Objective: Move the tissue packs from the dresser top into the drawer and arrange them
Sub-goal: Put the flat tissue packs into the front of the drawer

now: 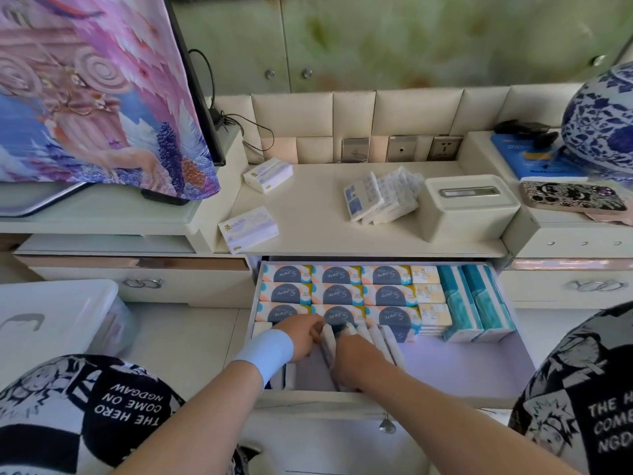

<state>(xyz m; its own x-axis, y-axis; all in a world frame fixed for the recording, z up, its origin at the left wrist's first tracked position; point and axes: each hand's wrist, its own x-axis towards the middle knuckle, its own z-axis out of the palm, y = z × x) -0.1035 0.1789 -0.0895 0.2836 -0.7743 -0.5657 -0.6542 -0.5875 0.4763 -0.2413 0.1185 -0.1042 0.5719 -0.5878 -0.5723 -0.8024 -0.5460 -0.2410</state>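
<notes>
Head view: left hand (299,337) and right hand (359,359) are straightening drawer packs (380,337).
Fingers (317,332) are pinching them; counter packs (380,197) are waiting.

A pale wristband (265,354) and black-and-white comic-print clothing (85,406).

In the open drawer (462,366), the left hand (301,337) pinches the upright white tissue packs (376,337) at the row's end. The right hand (356,359) lies on the same row, its fingertips hidden. Behind, the dresser top (308,221) carries two larger tissue packs (248,228) and a leaning pile of small packs (380,197).
</notes>
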